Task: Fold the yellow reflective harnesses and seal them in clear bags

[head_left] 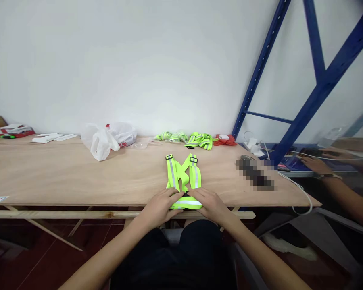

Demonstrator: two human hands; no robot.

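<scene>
Neon-yellow harness [182, 171] is looking light and limp; left hand [161, 204] and right hand [211, 204] are pinching its lower band [187, 202], seemingly the surest hold.

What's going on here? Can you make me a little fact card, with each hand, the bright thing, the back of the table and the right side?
Left hand: holds the harness's near left end
Right hand: holds its near right end
Bright harness: yellow-green, silvery stripes, straps on the table
Back of table: white plastic bags, more yellow-green straps, red bundle
Right side: blue frame, another person's hand
</scene>
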